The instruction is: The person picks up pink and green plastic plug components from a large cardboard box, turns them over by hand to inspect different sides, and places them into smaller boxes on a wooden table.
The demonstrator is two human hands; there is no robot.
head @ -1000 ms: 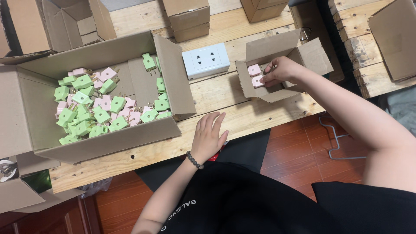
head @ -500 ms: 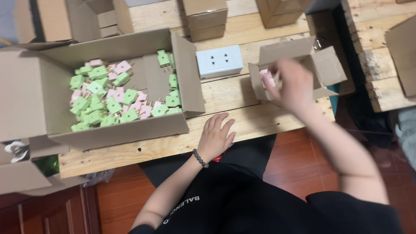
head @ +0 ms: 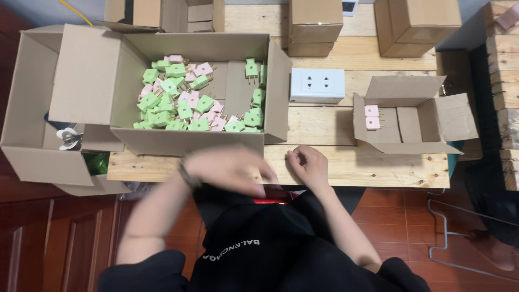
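Wooden plank table (head: 346,165), crowded with cardboard boxes. Left hand (head: 230,170) blurring over the near table edge, grip impossible to tell; right hand (head: 308,165) resting curled just beside it, nothing visibly held. Green and pink plugs (head: 186,105) lying in the large box (head: 189,141) just beyond the left hand, two pink plugs (head: 371,117) in the small box (head: 411,147) beyond the right.

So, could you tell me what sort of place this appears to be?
Probably a small packing or sorting workshop: a rough wooden table, a large cardboard box of loose green and pink plugs, and a smaller box holding two pink plugs.
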